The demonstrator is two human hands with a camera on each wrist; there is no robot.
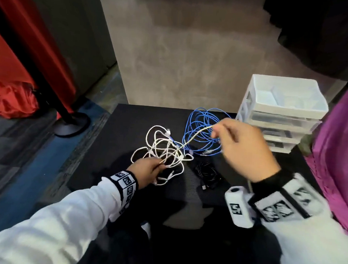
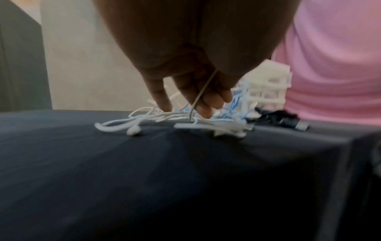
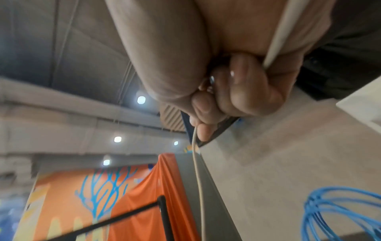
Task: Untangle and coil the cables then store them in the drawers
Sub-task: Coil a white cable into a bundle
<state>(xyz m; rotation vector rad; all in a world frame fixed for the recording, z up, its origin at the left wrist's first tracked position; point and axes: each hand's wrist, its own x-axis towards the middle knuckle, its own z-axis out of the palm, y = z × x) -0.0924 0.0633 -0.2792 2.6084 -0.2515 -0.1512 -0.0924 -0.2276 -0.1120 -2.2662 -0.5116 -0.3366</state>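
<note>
- The right hand (image 1: 246, 149) is raised above the tabletop (image 1: 112, 149), its thumb and fingertips (image 3: 203, 106) pinching a thin cream cable (image 1: 197, 134); I take the height as a way to draw that one strand up and out of the heap.
- The left hand (image 1: 147, 169) sits low at the near edge of the white tangle (image 1: 164, 151), with the same cream cable running between its curled fingers (image 2: 203, 104). It looks to me like an anchor, so the pile does not get dragged along when the other end is pulled.
- Between the two hands the cream cable runs nearly straight, which lets a person see where it passes through the white loops.
- The white tangle lies loose on the tabletop, an earbud (image 2: 134, 130) showing at its near side; it is not yet coiled.
- The blue cable (image 1: 203, 131) lies just beyond in rough rings, under the raised right hand and touching the white tangle at one edge.
- A small black cable (image 1: 207, 173) lies bundled near the front, apart from the strand being pulled.
- The white drawer unit (image 1: 279, 114) stands at the far right corner of the tabletop, just beside the blue cable, within easy reach for stowing. Its drawers look pushed in, and the top tray is open to view; nothing has been stored there that I can make out.
- I judge the work to be early: separating comes first, coiling afterwards.
</note>
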